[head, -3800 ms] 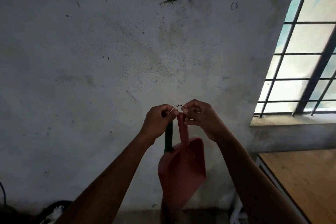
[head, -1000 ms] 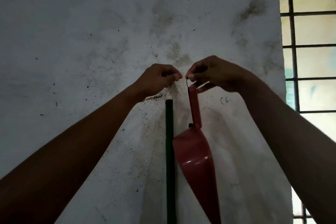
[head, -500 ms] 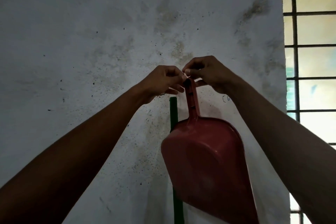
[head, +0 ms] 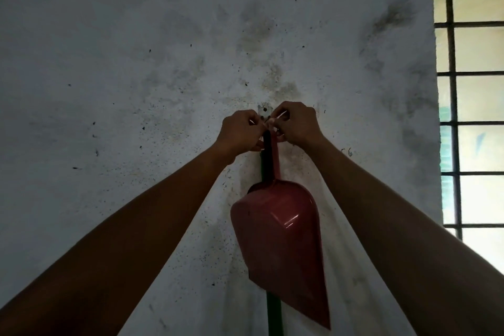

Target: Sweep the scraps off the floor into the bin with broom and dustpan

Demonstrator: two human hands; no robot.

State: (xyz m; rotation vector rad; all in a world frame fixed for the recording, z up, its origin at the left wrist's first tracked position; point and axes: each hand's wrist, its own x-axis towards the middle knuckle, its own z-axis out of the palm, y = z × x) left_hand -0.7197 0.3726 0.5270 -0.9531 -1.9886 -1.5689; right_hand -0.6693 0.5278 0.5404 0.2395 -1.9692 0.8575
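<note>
Left hand (head: 240, 132) raised to wall hook (head: 265, 111), fingers curled pinching at top of dustpan handle, green broom handle (head: 274, 314) upright against wall (head: 136, 63) behind red dustpan (head: 281, 240) hanging below hands, right hand (head: 296, 124) pinching same spot, barred window (head: 474, 106) far right.

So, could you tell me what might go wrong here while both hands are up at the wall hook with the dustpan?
1. Both the left hand and right hand pinch at the top of the dustpan handle by the hook; if its loop misses, the dustpan could drop.
2. The dustpan hangs against the green broom handle, so fumbling may knock the broom loose.
3. The hands hide the hook, so whether it has caught is hard to judge.
</note>
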